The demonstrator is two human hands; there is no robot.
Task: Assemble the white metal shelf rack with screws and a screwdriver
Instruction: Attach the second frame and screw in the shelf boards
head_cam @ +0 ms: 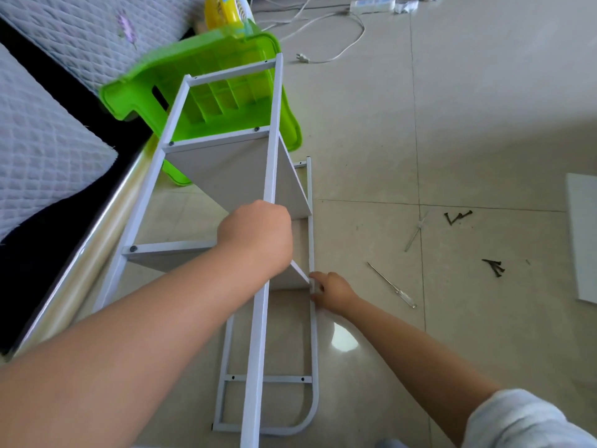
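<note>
At nine o'clock lies a quilted mattress (42, 150); beside it, toward eleven, a green plastic crate (206, 101) stands tipped behind the white shelf rack (223, 169), its ribbed inside bare. The rack lies on its side on the tiled floor (484, 124), centre frame. The left hand (256, 236) grips its upper post, fingers curled round it. The right hand (332, 291) touches the lower post; its fingertips are hidden, so the grip cannot be told. At three o'clock lie a screwdriver (392, 286), two clusters of dark screws (458, 217), and a white panel (583, 237) cut off by the edge.
</note>
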